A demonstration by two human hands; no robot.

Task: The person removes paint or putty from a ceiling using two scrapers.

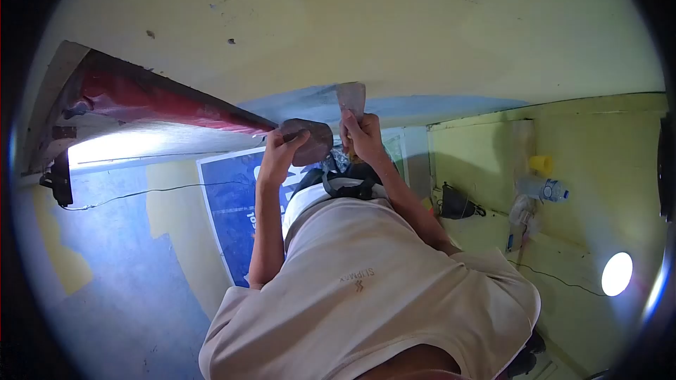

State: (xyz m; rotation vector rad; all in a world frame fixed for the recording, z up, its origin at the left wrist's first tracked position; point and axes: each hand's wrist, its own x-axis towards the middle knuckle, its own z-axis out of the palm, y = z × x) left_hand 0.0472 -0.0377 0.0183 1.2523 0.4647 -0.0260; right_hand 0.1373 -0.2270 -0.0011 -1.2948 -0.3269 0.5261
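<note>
The putty knife has a flat, smeared greyish blade. Its handle sits within the curled right hand, blade poking out the far side; whether its edge touches the yellow wall, I can't tell. Just left, the left hand pinches a dull brown plate. Red trim slants further left; wall stretches right.

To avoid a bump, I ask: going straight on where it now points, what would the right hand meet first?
With its scraper leading, the right hand would likely meet the yellow-and-blue painted surface first; whether the scraper already touches it is unclear.
</note>
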